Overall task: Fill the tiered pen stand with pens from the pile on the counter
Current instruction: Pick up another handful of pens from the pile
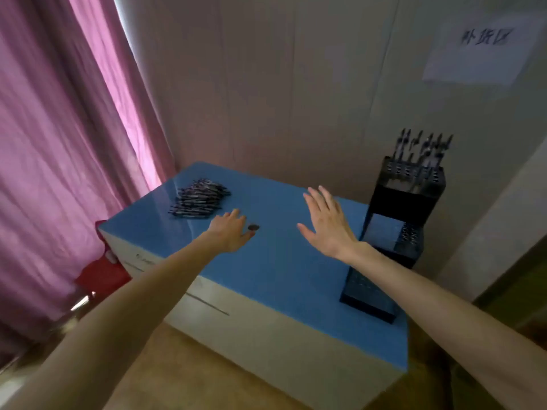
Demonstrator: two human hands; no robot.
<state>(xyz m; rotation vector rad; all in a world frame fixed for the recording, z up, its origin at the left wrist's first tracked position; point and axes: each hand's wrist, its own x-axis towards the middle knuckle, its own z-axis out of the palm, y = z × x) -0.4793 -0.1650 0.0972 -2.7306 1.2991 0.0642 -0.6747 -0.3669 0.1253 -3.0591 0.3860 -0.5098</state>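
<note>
A pile of dark pens [199,198] lies at the far left of the blue counter [275,270]. The black tiered pen stand [396,226] rises in steps along the counter's right edge; several pens [423,145] stand in its top tier, the lower tiers look bare. My left hand [232,233] reaches out low over the counter just right of the pile, its fingers bent downward and holding nothing. My right hand [327,223] hovers flat with fingers spread, between the pile and the stand, holding nothing.
A small dark round object [253,227] lies on the counter at my left fingertips. Pink curtains [65,143] hang to the left, a wall with a paper sign [479,48] stands behind. A red object [100,273] sits beside the counter's left side.
</note>
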